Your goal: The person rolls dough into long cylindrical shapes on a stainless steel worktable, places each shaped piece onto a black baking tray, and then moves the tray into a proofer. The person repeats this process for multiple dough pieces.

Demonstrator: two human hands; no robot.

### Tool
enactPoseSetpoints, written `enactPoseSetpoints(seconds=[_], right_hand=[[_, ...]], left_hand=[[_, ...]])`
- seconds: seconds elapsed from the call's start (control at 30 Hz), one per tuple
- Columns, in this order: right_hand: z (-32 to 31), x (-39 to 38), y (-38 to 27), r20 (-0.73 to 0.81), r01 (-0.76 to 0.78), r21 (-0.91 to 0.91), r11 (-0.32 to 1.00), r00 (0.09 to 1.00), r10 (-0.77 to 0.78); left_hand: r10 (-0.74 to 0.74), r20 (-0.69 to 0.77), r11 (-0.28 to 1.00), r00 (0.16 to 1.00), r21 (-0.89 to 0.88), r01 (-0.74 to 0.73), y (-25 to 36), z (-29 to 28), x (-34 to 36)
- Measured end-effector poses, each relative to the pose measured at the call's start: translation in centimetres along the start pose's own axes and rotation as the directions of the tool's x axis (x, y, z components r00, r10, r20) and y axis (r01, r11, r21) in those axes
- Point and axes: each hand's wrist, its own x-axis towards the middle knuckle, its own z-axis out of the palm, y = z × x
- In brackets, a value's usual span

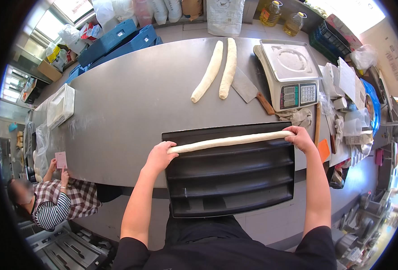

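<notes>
A long, thin dough strip point(230, 141) stretches between my two hands over the far groove of a black ridged baking tray point(230, 180). My left hand point(160, 155) pinches its left end at the tray's left edge. At the other end, my right hand point(300, 138) has thumb and fingers closed on the dough near the tray's far right corner. The tray juts over the near edge of the metal table point(131, 103). Farther off lie two thicker dough rolls, one on the left point(208, 72) and one on the right point(228, 67).
A cleaver point(246, 87) with a wooden handle lies beside a digital scale point(289, 72). A crumpled cloth point(300, 117) is right of the tray. A white plastic bin point(60, 107) stands at the table's left end. Another person point(62, 198) at the left holds a pink paper.
</notes>
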Motion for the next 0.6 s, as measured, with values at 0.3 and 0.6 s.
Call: enactPoseSetpoints(seconds=[0.3, 0.6], right_hand=[[1.5, -0.4, -1.1, -0.008, 0.051, -0.228, 0.972, 0.999, -0.054], [-3.5, -5.5, -5.6, 0.038, 0.098, 0.068, 0.993, 0.994, -0.101]], left_hand=[[-0.093, 0.010, 0.995, 0.996, 0.018, 0.093, 1.6, -0.6, -0.7], [-0.068, -0.071, 0.943, 0.995, -0.330, 0.041, 3.0, -4.9, -2.3]])
